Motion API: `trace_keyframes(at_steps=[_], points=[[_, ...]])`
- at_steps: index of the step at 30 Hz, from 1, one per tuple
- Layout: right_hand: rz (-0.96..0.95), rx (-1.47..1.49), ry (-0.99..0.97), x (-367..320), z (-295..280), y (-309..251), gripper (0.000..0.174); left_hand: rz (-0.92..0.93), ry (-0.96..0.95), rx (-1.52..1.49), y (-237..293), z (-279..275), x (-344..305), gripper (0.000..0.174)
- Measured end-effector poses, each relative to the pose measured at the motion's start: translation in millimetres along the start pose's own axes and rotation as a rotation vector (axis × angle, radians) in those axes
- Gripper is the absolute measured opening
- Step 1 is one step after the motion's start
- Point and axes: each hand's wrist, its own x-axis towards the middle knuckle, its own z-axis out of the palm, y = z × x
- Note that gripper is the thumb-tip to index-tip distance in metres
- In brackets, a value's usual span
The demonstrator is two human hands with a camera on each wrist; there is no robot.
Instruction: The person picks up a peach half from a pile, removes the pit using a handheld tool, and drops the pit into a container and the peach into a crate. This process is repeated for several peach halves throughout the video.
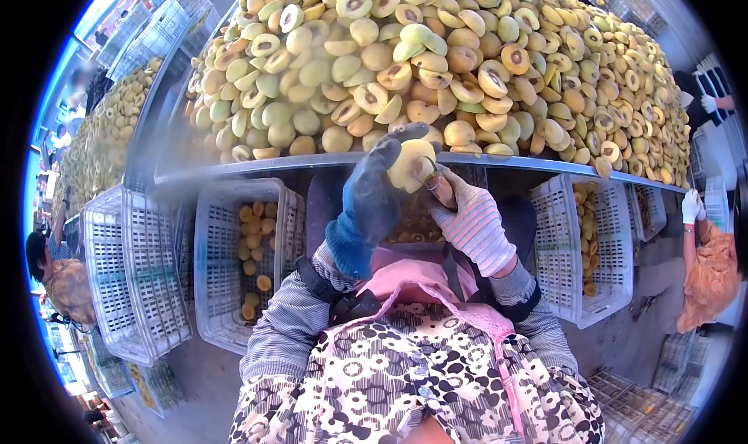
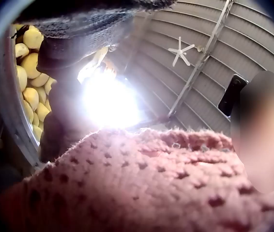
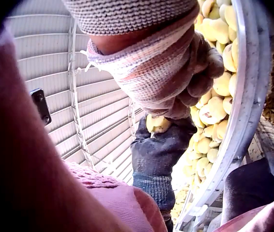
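A pale yellow fruit half (image 1: 407,167) rests in the left hand (image 1: 372,191), which wears a dark blue glove and has its fingers curled round the fruit. The right hand (image 1: 477,219), in a striped white glove, grips a tool with a brownish handle (image 1: 442,190); its metal end touches the cut side of the fruit. In the right wrist view the right hand (image 3: 159,72) is close above the fruit (image 3: 157,124) and the left hand (image 3: 159,150). Glare hides most of the left wrist view, where the fruit cannot be made out.
A large heap of halved fruit (image 1: 460,62) lies behind the metal table edge (image 1: 312,162). White crates (image 1: 204,268) with fruit halves stand left and right below it, and a container of brown pieces (image 1: 414,229) lies beneath the hands. Other people work at both sides.
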Motion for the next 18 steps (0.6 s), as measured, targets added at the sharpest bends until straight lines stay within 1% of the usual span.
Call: trace_keyframes(at_steps=[2, 4, 5, 6, 7, 8, 10, 11, 13, 14, 16, 17, 18], points=[[0.001, -0.005, 0.003, -1.3, 0.7, 3.3, 0.055, -0.016, -0.013, 0.0, -5.0, 0.3, -1.7, 0.046], [-0.008, -0.051, 0.006, -1.9, 2.2, 7.6, 0.055, 0.345, -0.134, 0.3, -13.3, -0.2, -3.9, 0.046], [-0.006, -0.051, 0.008, -1.8, 1.3, 7.0, 0.055, 0.343, -0.135, 0.3, -14.0, -3.0, -3.9, 0.046], [0.015, -0.078, -0.017, -1.4, 0.0, 5.5, 0.05, 0.283, -0.148, 0.304, -13.3, -6.9, -4.2, 0.037], [0.035, -0.106, -0.042, -0.8, -1.2, 5.0, 0.046, 0.223, -0.16, 0.309, -13.9, -9.4, -4.5, 0.039], [0.037, -0.106, -0.041, 0.2, -2.2, 5.9, 0.046, 0.221, -0.161, 0.308, -16.6, -10.3, -5.2, 0.039], [0.064, -0.197, -0.072, 2.7, -3.3, 7.7, 0.034, 0.605, -0.17, 0.767, -22.0, -10.3, -8.5, 0.039], [0.068, -0.195, -0.074, 3.4, -2.0, 9.2, 0.034, 0.6, -0.17, 0.768, -24.1, -8.6, -10.3, 0.039], [0.074, -0.203, -0.109, 3.5, 3.1, 14.4, 0.029, 0.469, -0.05, 0.785, -27.5, -5.1, -13.1, 0.033], [0.078, -0.202, -0.109, 2.3, 6.7, 16.4, 0.029, 0.466, -0.051, 0.785, -29.3, -7.0, -11.0, 0.033], [0.082, -0.123, -0.077, 0.2, 13.0, 19.0, 0.027, 0.001, 0.105, 0.006, -32.8, -10.3, -4.3, 0.037], [0.085, -0.122, -0.077, -0.1, 12.9, 19.0, 0.027, -0.002, 0.105, 0.006, -33.0, -8.9, -5.4, 0.037], [0.103, -0.129, -0.116, -0.2, 12.6, 18.9, 0.027, 0.011, 0.135, 0.089, -33.0, -6.4, -7.6, 0.039]])
